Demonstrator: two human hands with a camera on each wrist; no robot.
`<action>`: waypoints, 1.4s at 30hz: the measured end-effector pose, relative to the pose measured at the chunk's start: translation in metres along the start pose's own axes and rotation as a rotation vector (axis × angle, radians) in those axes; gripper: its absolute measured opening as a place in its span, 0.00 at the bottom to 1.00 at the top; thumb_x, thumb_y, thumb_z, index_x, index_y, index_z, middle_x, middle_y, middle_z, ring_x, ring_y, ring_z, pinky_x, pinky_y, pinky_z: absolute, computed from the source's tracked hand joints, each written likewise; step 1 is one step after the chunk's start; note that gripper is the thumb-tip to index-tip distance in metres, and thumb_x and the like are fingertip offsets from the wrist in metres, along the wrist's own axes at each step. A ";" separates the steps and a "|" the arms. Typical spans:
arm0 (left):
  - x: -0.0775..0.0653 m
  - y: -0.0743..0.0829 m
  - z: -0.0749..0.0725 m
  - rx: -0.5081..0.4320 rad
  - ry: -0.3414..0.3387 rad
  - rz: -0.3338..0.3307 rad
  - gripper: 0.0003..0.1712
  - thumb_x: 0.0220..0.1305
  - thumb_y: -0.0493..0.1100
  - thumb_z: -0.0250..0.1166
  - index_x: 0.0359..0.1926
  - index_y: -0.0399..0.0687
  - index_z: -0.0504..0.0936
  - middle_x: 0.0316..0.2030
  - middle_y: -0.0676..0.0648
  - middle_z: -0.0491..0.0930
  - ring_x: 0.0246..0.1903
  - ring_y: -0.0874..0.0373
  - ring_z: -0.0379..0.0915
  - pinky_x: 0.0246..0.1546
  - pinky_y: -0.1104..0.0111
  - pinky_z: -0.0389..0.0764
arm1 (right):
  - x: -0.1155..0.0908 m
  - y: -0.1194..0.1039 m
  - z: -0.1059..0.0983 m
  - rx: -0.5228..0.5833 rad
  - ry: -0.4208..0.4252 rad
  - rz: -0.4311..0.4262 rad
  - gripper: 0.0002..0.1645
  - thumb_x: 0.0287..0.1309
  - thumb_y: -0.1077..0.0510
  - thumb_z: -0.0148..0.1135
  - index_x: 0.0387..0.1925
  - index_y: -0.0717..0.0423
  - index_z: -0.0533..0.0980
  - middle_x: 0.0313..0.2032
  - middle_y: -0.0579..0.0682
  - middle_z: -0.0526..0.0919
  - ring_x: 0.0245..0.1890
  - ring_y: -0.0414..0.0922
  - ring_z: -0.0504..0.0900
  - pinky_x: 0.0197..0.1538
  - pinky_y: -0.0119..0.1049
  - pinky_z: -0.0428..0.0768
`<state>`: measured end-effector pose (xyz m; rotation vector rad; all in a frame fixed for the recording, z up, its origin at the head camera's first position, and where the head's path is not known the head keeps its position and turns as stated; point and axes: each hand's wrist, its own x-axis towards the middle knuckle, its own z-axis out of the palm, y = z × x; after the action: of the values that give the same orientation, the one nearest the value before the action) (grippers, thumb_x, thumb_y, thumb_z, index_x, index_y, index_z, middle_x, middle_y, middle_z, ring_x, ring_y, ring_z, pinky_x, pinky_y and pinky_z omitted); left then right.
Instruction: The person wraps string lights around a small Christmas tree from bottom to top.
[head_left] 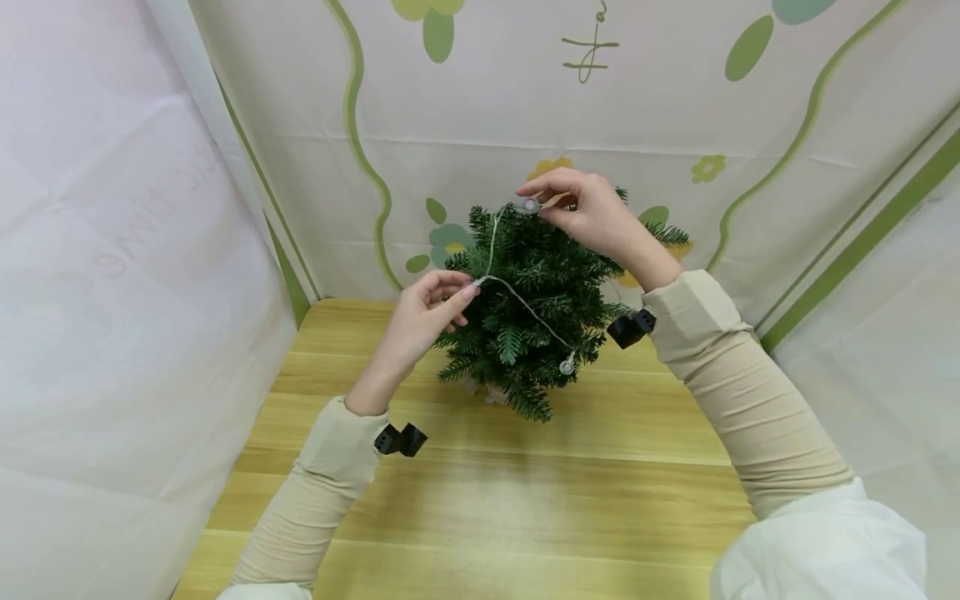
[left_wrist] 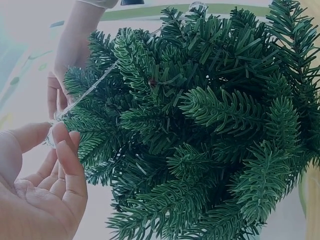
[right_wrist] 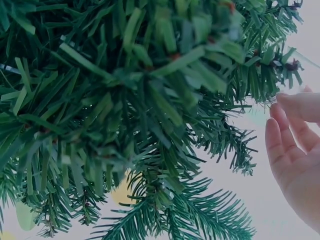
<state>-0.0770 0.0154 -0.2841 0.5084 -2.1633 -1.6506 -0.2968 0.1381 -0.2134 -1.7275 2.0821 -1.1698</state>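
Note:
A small artificial Christmas tree (head_left: 536, 292) stands on the wooden table, its green branches filling much of both wrist views. Across its front runs a thin string of lights (head_left: 528, 308), with one clear bulb (head_left: 566, 365) hanging low on the right. My left hand (head_left: 431, 312) pinches the string at the tree's left side; in the left wrist view, thumb and fingertips (left_wrist: 61, 134) close on a clear piece of it. Near the treetop my right hand (head_left: 588, 212) pinches the string beside another clear bulb (head_left: 530, 204). In the right wrist view the pinched part is mostly hidden.
The wooden table (head_left: 480, 517) extends in front of the tree. A pale cloth backdrop (head_left: 480, 92) with printed flowers rises close behind, and white cloth walls (head_left: 135, 292) enclose both sides. Small black devices (head_left: 632, 328) sit on both wrists.

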 end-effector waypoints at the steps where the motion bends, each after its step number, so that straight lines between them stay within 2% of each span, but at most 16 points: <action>1: 0.000 0.000 0.000 0.006 -0.003 -0.002 0.19 0.69 0.45 0.59 0.56 0.42 0.74 0.50 0.37 0.79 0.31 0.57 0.77 0.43 0.53 0.81 | 0.000 0.000 0.000 0.003 0.003 0.004 0.21 0.62 0.72 0.53 0.55 0.59 0.76 0.54 0.55 0.78 0.51 0.46 0.76 0.58 0.44 0.77; 5: 0.000 0.000 0.000 0.012 -0.014 -0.016 0.19 0.68 0.45 0.59 0.57 0.43 0.74 0.52 0.39 0.79 0.35 0.49 0.78 0.44 0.52 0.81 | 0.000 0.001 0.000 0.008 0.010 0.017 0.20 0.62 0.70 0.55 0.55 0.58 0.77 0.54 0.56 0.78 0.49 0.45 0.76 0.57 0.42 0.78; 9: -0.001 0.000 0.000 0.013 -0.021 -0.028 0.20 0.68 0.44 0.59 0.58 0.43 0.73 0.52 0.40 0.78 0.39 0.42 0.78 0.43 0.55 0.81 | 0.000 0.002 0.000 0.021 0.003 0.031 0.20 0.62 0.70 0.56 0.55 0.58 0.76 0.55 0.57 0.77 0.50 0.46 0.76 0.56 0.41 0.78; 16: 0.000 -0.001 0.000 0.027 -0.023 -0.029 0.20 0.68 0.42 0.59 0.59 0.42 0.73 0.52 0.39 0.78 0.32 0.58 0.78 0.37 0.65 0.81 | -0.001 0.003 -0.001 0.048 -0.003 0.068 0.21 0.62 0.70 0.55 0.57 0.59 0.75 0.56 0.59 0.77 0.52 0.51 0.77 0.55 0.35 0.78; 19: -0.001 -0.001 0.000 0.034 -0.023 -0.027 0.20 0.68 0.42 0.59 0.59 0.42 0.73 0.53 0.39 0.78 0.33 0.56 0.79 0.37 0.66 0.80 | -0.002 0.004 -0.001 0.053 -0.007 0.081 0.22 0.62 0.70 0.55 0.57 0.59 0.75 0.57 0.59 0.77 0.52 0.51 0.78 0.53 0.32 0.79; 24: -0.001 -0.002 -0.001 0.042 -0.027 -0.027 0.20 0.68 0.42 0.59 0.58 0.43 0.73 0.53 0.40 0.78 0.34 0.55 0.79 0.36 0.67 0.80 | -0.004 0.004 -0.003 0.055 0.002 0.098 0.22 0.62 0.70 0.56 0.57 0.59 0.74 0.57 0.58 0.77 0.53 0.51 0.78 0.55 0.34 0.79; 31: 0.001 -0.003 -0.001 0.047 -0.029 -0.024 0.19 0.68 0.42 0.59 0.58 0.43 0.73 0.53 0.40 0.78 0.32 0.58 0.78 0.37 0.65 0.80 | -0.006 0.002 -0.006 0.046 -0.012 0.127 0.22 0.62 0.69 0.56 0.58 0.59 0.74 0.57 0.58 0.77 0.52 0.52 0.78 0.48 0.24 0.78; 36: 0.000 -0.002 -0.002 0.055 -0.030 -0.027 0.20 0.68 0.42 0.58 0.59 0.44 0.73 0.54 0.40 0.78 0.33 0.56 0.79 0.38 0.63 0.80 | -0.007 0.003 -0.007 0.034 0.001 0.136 0.21 0.63 0.67 0.56 0.58 0.59 0.74 0.57 0.58 0.78 0.52 0.51 0.78 0.53 0.31 0.78; 42: 0.000 -0.001 -0.003 0.077 -0.021 -0.026 0.19 0.69 0.43 0.57 0.59 0.44 0.73 0.54 0.41 0.77 0.39 0.42 0.78 0.39 0.60 0.81 | -0.008 0.006 -0.010 0.022 0.016 0.133 0.20 0.64 0.65 0.56 0.57 0.60 0.74 0.56 0.59 0.78 0.53 0.50 0.77 0.60 0.44 0.76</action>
<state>-0.0752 0.0122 -0.2845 0.5464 -2.2520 -1.5977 -0.3046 0.1495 -0.2131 -1.5486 2.1483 -1.1657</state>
